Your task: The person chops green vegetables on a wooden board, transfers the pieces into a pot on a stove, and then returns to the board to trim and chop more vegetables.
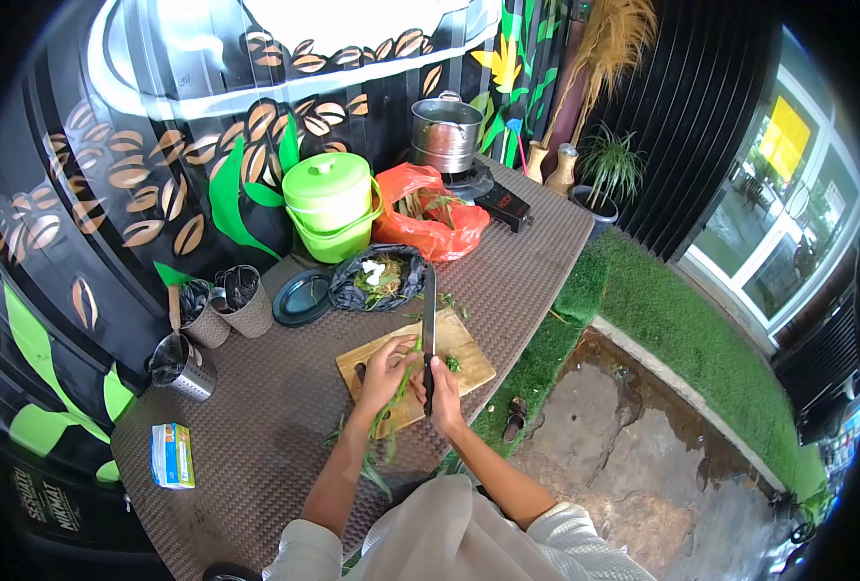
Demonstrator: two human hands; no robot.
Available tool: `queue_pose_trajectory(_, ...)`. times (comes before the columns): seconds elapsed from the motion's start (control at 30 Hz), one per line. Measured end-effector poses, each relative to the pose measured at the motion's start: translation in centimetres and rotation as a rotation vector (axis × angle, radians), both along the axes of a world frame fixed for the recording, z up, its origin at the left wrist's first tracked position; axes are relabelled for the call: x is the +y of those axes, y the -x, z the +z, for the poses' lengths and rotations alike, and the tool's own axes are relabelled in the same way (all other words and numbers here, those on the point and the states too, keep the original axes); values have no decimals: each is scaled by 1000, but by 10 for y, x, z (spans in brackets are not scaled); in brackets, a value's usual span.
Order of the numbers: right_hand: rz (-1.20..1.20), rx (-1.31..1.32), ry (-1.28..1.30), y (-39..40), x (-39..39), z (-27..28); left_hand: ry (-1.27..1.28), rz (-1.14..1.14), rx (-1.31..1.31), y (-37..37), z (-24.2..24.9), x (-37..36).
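Observation:
Over a wooden cutting board point(468, 351) my right hand point(441, 397) is closed round the dark handle of a knife point(430, 315), its blade pointing away from me. Just to its left, my left hand point(388, 371) has its fingers wrapped round long green stalks point(379, 447), whose leafy ends hang over the board's near side. A small heap of chopped greens point(452, 363) lies on the board to the right of the knife. Beyond the board sits a black plastic bag point(354, 290) with green scraps and something white inside.
Behind are a lime green bucket point(328, 198), a red bag point(449, 242) with stalks, and a steel pot point(446, 131) on a portable stove point(503, 206). A dark plate point(301, 298), utensil holders point(250, 310) and a tissue pack point(171, 456) stand left on the brown table point(256, 407).

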State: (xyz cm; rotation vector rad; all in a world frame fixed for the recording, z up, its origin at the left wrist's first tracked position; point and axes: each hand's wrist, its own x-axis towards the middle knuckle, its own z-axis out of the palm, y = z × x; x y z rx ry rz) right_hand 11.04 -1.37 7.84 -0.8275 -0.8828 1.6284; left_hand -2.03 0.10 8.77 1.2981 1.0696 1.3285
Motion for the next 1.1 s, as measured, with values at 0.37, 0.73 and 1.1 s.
queue_pose_trajectory(0.37, -99, -684, -451, -6, 15, -12, 1, 102, 16, -1, -4, 2)
queue_pose_trajectory(0.73, -186, -1185, -719, -16, 14, -3, 94, 103, 19, 6, -20, 4)
queue_pose_trajectory(1.1, -215, -1299, -746, 2, 98, -25, 208, 216, 28, 26, -17, 40)
